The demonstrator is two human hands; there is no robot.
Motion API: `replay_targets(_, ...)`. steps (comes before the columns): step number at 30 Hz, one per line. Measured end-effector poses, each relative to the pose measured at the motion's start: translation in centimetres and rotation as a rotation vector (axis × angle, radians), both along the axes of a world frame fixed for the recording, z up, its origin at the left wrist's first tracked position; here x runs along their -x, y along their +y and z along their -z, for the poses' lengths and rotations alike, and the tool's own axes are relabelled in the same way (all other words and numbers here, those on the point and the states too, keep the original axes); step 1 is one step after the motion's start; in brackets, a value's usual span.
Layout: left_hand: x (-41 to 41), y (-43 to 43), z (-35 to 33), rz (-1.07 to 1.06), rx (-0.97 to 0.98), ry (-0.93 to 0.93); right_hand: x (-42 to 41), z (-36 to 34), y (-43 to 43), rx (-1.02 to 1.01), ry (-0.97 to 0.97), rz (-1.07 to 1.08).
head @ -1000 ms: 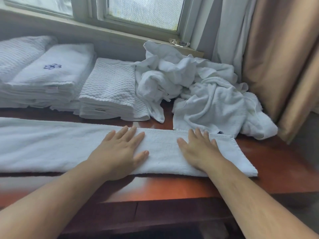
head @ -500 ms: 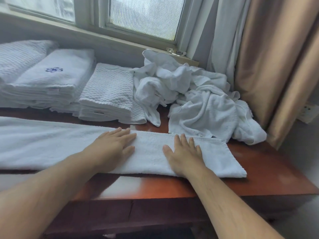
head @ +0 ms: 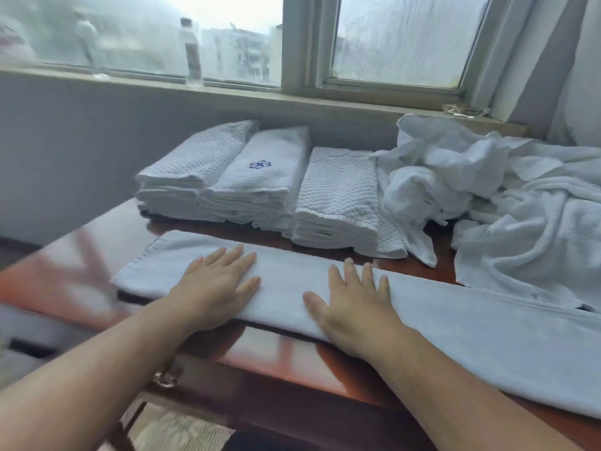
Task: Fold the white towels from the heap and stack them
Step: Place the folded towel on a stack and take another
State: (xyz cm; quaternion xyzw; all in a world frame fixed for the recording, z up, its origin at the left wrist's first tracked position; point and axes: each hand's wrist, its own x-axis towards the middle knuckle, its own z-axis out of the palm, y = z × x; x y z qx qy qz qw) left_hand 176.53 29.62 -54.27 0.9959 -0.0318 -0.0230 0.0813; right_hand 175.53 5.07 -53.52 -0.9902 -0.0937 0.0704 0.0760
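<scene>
A long white towel [head: 471,323], folded lengthwise into a strip, lies across the red-brown wooden table [head: 279,349]. My left hand [head: 214,284] presses flat on it near its left end, fingers straight. My right hand [head: 354,304] lies flat on the strip a little to the right, fingers spread. Behind the strip stand stacks of folded white towels [head: 335,196], one with a blue emblem [head: 260,164]. The heap of crumpled white towels [head: 507,196] sits at the back right and touches the strip's far edge.
A window sill [head: 227,92] runs behind the table with a clear bottle [head: 192,50] and a glass dish [head: 465,109] on it. A grey wall stands below the sill. The table's left edge drops to the floor.
Both hands have slid left along the towel, from its right end toward its left end. The view has swung left, so the towel's left end and more window show.
</scene>
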Motion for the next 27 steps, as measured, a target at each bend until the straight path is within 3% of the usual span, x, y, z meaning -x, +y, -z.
replay_targets(5, 0.4, 5.2, 0.0, -0.208, 0.019, -0.035, -2.1, -0.3, 8.0, -0.033, -0.017, -0.311)
replay_targets(8, 0.5, 7.3, 0.0, -0.335, 0.072, -0.06, -3.4, 0.0, 9.7, -0.051, -0.12, -0.476)
replay_targets(13, -0.6, 7.8, -0.5, -0.483, 0.173, -0.061, -4.7, 1.3, 8.8, -0.259, -0.113, -0.443)
replay_targets(27, -2.7, 9.7, -3.0, -0.666, 0.296, -0.073, -4.7, 1.7, 8.9, -0.374, -0.11, -0.376)
